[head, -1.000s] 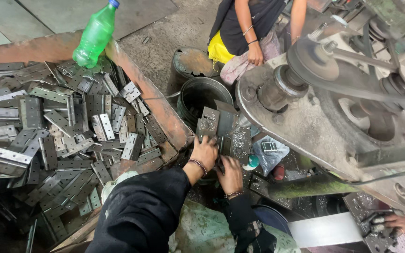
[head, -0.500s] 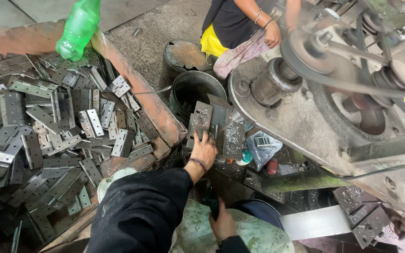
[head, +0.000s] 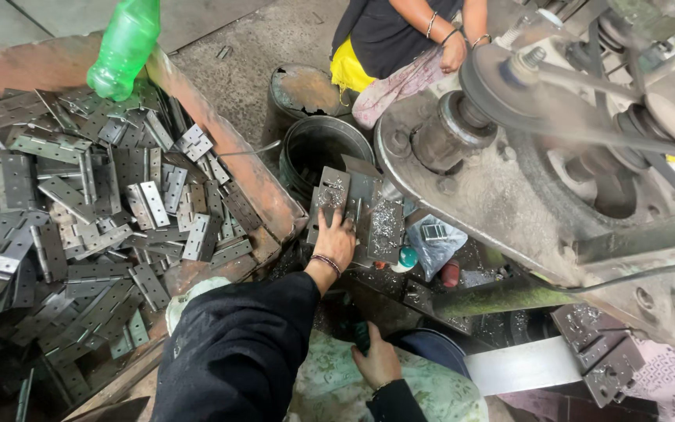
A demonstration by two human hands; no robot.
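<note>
While the left hand lies spread flat on the grey hinge plates stacked at the machine's nine o'clock, the right hand rests loosely curled on the lap, holding nothing. At ten o'clock, a large hinge pile seemingly remains unprocessed.

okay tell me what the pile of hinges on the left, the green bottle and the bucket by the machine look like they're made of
Hinges: bare grey metal, probably steel, with a dull sheen, punched holes and thin flat leaves.
Green bottle: translucent plastic, since light shows through its ribbed wall.
Bucket: seemingly sheet metal, dark and grimy, with a thin bright rim.
The left hand rests on similar metal plates flecked with shavings.
</note>
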